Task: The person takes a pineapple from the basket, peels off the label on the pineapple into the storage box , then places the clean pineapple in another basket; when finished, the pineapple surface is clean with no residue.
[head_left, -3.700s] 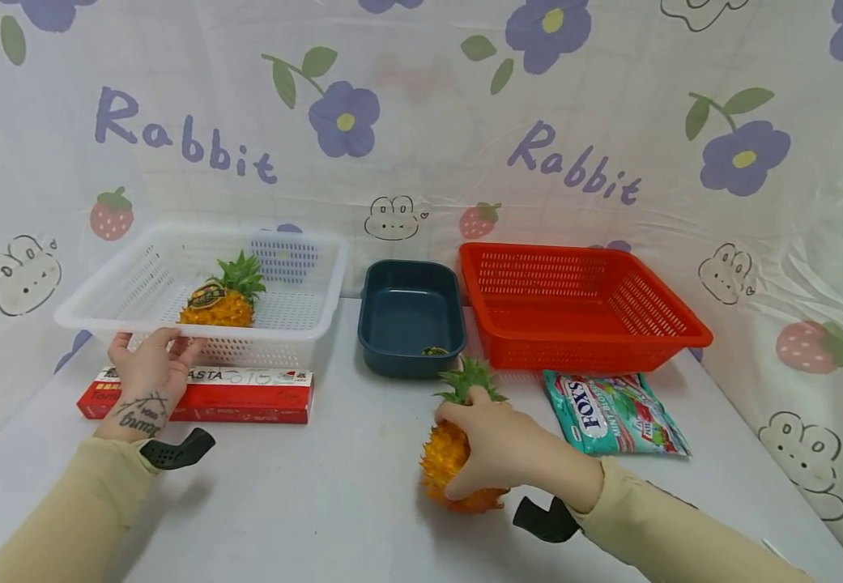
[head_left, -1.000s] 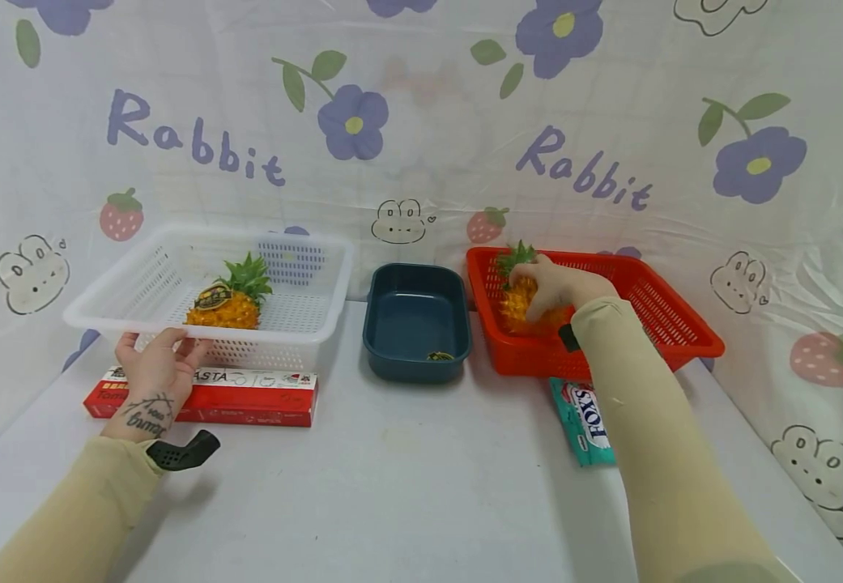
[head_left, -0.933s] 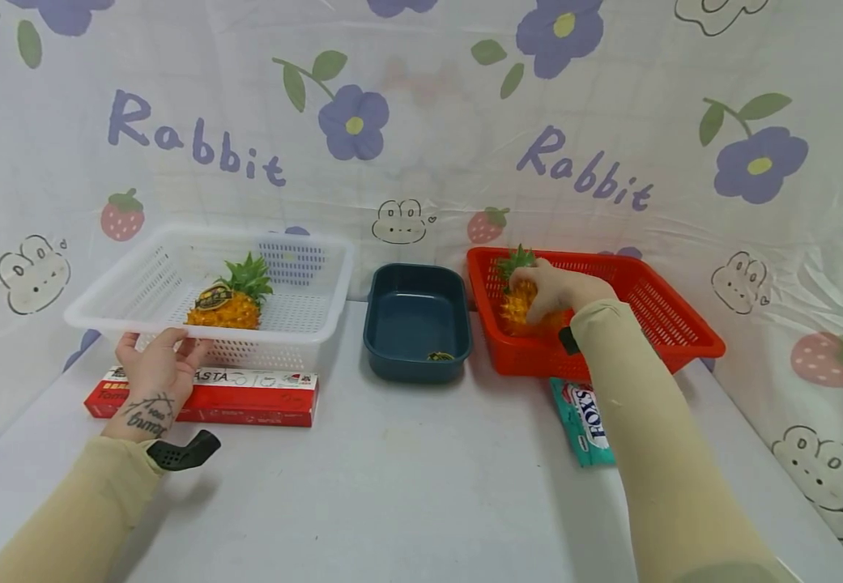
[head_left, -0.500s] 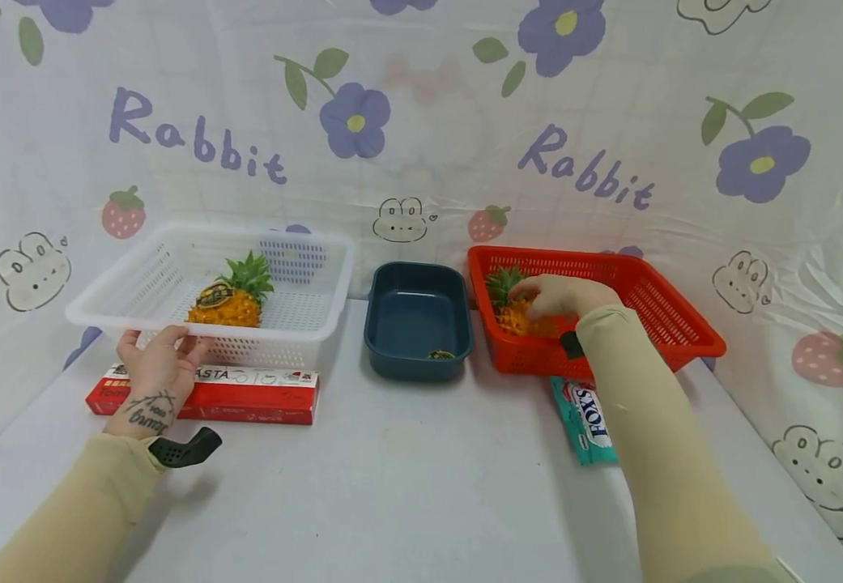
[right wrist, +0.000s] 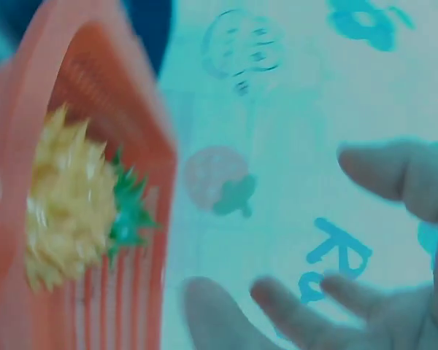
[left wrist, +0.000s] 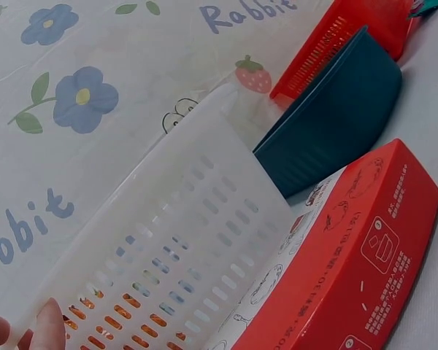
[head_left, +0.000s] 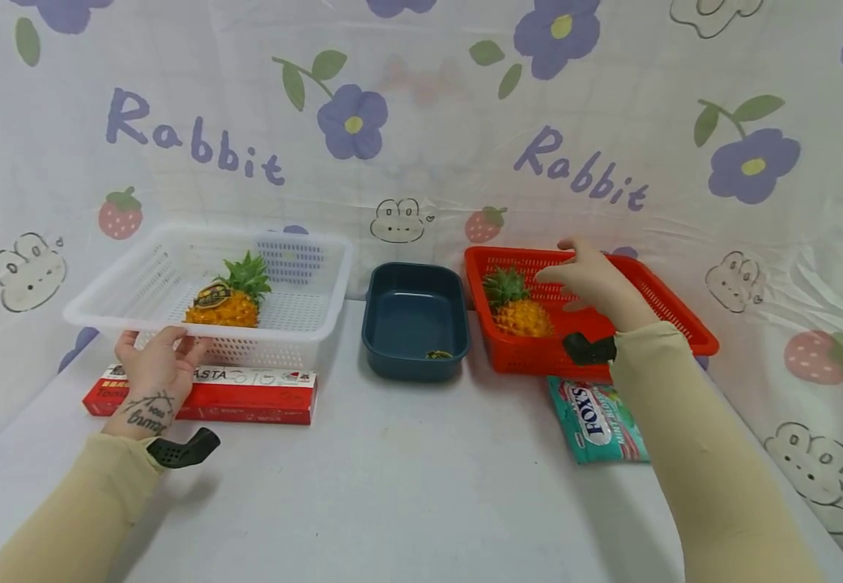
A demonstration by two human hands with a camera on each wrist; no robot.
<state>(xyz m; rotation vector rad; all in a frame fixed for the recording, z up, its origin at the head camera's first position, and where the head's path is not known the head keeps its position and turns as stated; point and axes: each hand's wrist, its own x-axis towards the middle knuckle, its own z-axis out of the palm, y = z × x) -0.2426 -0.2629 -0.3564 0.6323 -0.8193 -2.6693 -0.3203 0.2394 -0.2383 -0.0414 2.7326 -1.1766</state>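
Note:
At the left, my left hand (head_left: 155, 376) pinches the front rim of a white plastic basket (head_left: 297, 332); its fingertips show at the rim in the left wrist view. Inside that basket lies a small pineapple (head_left: 224, 308) with a dark label. My right hand (head_left: 596, 283) hovers over the red plastic basket (head_left: 523, 356), fingers spread and holding nothing. A second pineapple (head_left: 523, 317) lies in the red basket's left end, leaves towards the back. The right wrist view shows this pineapple (right wrist: 69, 211) apart from the fingers.
Between the baskets stands a dark blue tub (head_left: 417, 364) with a small dark and gold label in it. A red pasta box (head_left: 246, 405) lies before the white basket. A teal FOX'S candy bag (head_left: 596, 425), partly behind the right sleeve, lies before the red basket.
My right hand carried the second pineapple from the table into the red basket, let go of it, and has drawn away up and to the right. The left hand has stayed at the rim.

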